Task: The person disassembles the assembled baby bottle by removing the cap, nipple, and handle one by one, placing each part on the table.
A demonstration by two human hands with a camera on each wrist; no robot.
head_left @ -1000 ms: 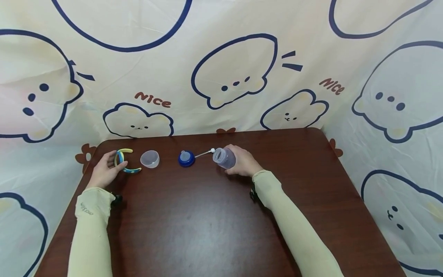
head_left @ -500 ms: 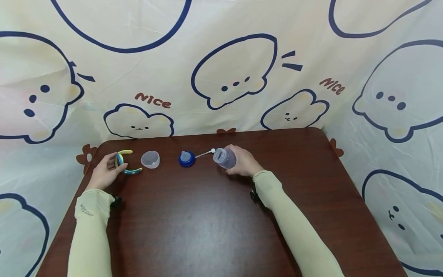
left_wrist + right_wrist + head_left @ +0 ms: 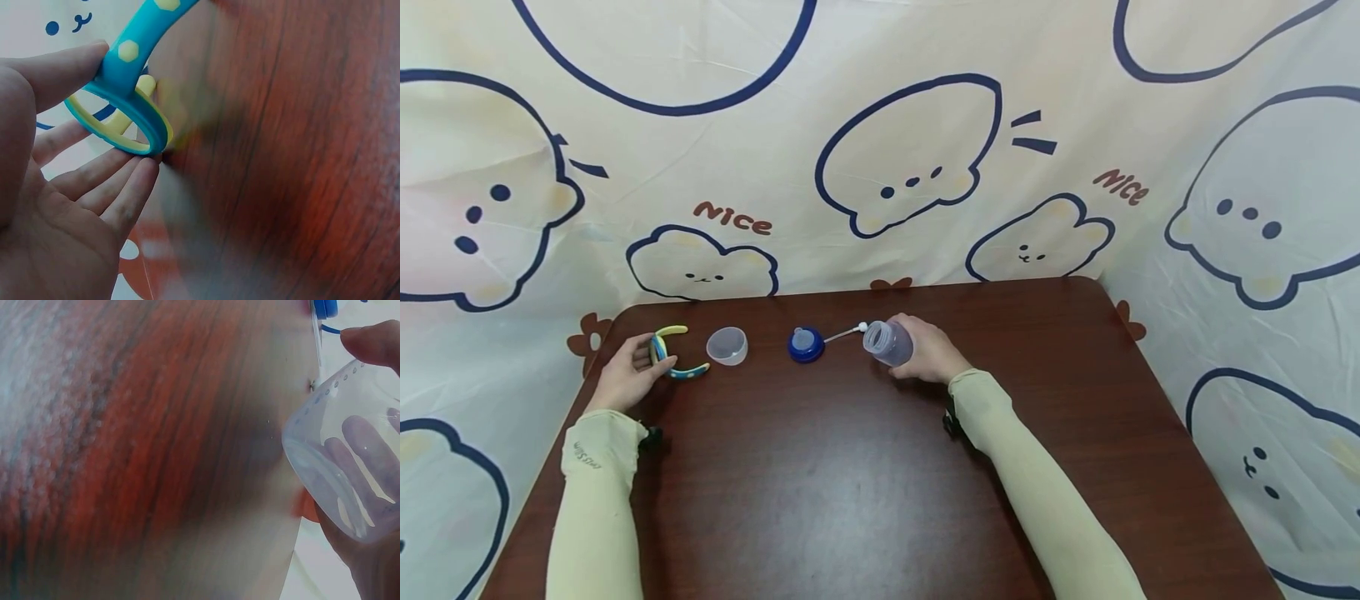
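Observation:
My left hand (image 3: 623, 377) pinches a blue-and-yellow two-armed bottle handle (image 3: 688, 372) at the far left of the table. In the left wrist view the thumb presses on the spotted blue arm of the handle (image 3: 128, 53), the fingers lie around its ring, and part of the ring is hidden. Toward the right, my right hand (image 3: 931, 350) grips a translucent baby bottle (image 3: 895, 343) whose uncapped mouth tilts left. The right wrist view has the bottle's base (image 3: 312, 469) toward the camera, with fingers showing through its wall.
Between the hands lie a clear cup-shaped cap (image 3: 727, 346) and a blue lid (image 3: 806, 345) with a spout. From the lid a thin white straw (image 3: 842, 335) stretches toward the bottle. The dark wooden table (image 3: 820, 467) meets a printed cloth (image 3: 790, 167) at its back edge.

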